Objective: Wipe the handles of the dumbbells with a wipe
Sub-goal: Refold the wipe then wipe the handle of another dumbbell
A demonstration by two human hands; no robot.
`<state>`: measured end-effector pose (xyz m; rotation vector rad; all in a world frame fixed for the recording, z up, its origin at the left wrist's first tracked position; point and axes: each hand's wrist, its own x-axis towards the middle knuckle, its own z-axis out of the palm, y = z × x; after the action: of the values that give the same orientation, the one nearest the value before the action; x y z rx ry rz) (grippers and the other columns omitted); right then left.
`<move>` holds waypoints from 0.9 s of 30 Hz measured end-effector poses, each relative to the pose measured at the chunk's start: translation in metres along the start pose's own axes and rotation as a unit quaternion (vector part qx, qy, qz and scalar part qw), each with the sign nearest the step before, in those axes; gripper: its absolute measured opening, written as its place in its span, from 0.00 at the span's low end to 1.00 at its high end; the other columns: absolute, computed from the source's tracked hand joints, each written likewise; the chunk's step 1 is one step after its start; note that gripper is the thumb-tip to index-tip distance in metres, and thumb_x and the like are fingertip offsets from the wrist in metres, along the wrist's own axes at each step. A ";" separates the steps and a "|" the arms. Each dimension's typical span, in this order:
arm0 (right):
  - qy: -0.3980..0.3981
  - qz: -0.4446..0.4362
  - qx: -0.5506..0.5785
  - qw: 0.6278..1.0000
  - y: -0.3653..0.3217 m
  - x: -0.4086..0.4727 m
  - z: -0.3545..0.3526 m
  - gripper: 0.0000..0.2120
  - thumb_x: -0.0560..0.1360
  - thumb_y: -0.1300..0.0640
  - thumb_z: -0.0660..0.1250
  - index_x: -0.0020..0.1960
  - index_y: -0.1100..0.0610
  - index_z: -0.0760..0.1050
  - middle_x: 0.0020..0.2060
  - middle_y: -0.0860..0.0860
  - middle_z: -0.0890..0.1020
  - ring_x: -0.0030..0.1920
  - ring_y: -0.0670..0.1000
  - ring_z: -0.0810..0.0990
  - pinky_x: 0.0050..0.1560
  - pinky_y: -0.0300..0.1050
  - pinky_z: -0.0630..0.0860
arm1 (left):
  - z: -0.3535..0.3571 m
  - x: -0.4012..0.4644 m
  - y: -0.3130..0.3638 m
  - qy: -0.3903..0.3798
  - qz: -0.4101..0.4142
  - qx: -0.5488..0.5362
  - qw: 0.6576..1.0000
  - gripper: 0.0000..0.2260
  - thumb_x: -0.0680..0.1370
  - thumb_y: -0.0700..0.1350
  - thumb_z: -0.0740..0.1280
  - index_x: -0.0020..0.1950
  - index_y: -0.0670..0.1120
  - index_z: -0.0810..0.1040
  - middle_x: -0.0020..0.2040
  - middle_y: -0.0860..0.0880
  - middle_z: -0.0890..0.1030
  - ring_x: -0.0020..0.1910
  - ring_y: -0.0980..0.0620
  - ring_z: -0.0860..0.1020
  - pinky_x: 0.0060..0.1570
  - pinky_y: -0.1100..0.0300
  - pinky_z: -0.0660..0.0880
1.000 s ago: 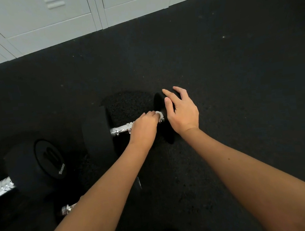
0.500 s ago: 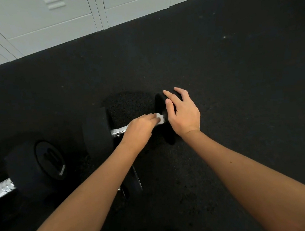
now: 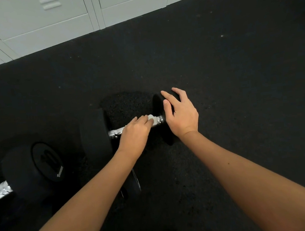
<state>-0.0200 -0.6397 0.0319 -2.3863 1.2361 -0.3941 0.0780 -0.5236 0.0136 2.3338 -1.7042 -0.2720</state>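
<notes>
On the black rubber floor (image 3: 218,70), the black-ended dumbbell's chrome handle (image 3: 116,132) runs left to right. The left hand (image 3: 134,134) is closed over it, pressing a small white wipe (image 3: 153,119) near its right end. The right hand (image 3: 181,116), fingers spread, steadies the right head (image 3: 157,103).

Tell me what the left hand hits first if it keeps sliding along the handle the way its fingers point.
Most likely the right-hand weight head. The left hand, holding the wipe on the chrome handle, points toward it; the right hand rests on that head.
</notes>
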 end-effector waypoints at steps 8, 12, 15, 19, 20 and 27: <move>-0.002 0.004 0.001 1.000 -0.001 0.001 0.000 0.17 0.79 0.48 0.55 0.66 0.44 0.71 0.69 0.46 0.67 0.60 0.48 0.73 0.53 0.46 0.74 | -0.004 0.011 0.011 -0.007 -0.008 0.001 1.000 0.17 0.74 0.36 0.67 0.62 0.45 0.75 0.57 0.47 0.78 0.51 0.48 0.79 0.50 0.55 0.77; -0.003 0.003 0.001 1.000 0.000 0.000 -0.001 0.17 0.79 0.48 0.55 0.66 0.44 0.71 0.68 0.46 0.67 0.59 0.48 0.73 0.52 0.47 0.74 | -0.012 0.040 0.006 -0.115 -0.136 0.025 0.984 0.12 0.78 0.42 0.61 0.61 0.46 0.75 0.53 0.46 0.77 0.51 0.45 0.78 0.46 0.55 0.72; -0.008 0.009 0.003 1.000 -0.003 0.003 -0.001 0.17 0.79 0.48 0.55 0.66 0.44 0.71 0.68 0.46 0.67 0.59 0.48 0.73 0.52 0.47 0.75 | -0.014 0.055 0.015 -0.164 -0.154 0.011 0.974 0.12 0.76 0.40 0.64 0.59 0.46 0.76 0.50 0.46 0.78 0.49 0.46 0.78 0.43 0.55 0.72; -0.002 0.003 0.004 1.000 -0.001 0.001 -0.001 0.17 0.79 0.48 0.55 0.66 0.44 0.71 0.69 0.46 0.67 0.59 0.48 0.74 0.52 0.47 0.75 | -0.012 0.027 0.007 -0.077 -0.055 0.006 0.996 0.16 0.76 0.39 0.64 0.64 0.47 0.73 0.55 0.49 0.76 0.50 0.47 0.78 0.47 0.55 0.74; -0.002 0.003 0.004 1.000 0.000 0.000 -0.001 0.17 0.79 0.48 0.55 0.66 0.44 0.71 0.69 0.46 0.67 0.59 0.48 0.74 0.51 0.47 0.75 | -0.011 0.024 0.005 -0.077 -0.056 0.018 0.995 0.16 0.76 0.39 0.64 0.63 0.47 0.73 0.55 0.49 0.76 0.50 0.48 0.78 0.46 0.56 0.73; -0.008 0.007 -0.004 1.000 -0.002 0.002 0.000 0.17 0.79 0.48 0.55 0.66 0.44 0.71 0.68 0.46 0.67 0.59 0.48 0.73 0.51 0.46 0.72 | -0.011 0.024 0.024 -0.058 -0.080 0.044 0.994 0.12 0.77 0.38 0.62 0.60 0.44 0.74 0.55 0.46 0.77 0.53 0.47 0.78 0.49 0.56 0.74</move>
<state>-0.0176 -0.6407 0.0330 -2.3812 1.2499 -0.3654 0.0670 -0.5526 0.0309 2.5720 -1.6110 -0.3742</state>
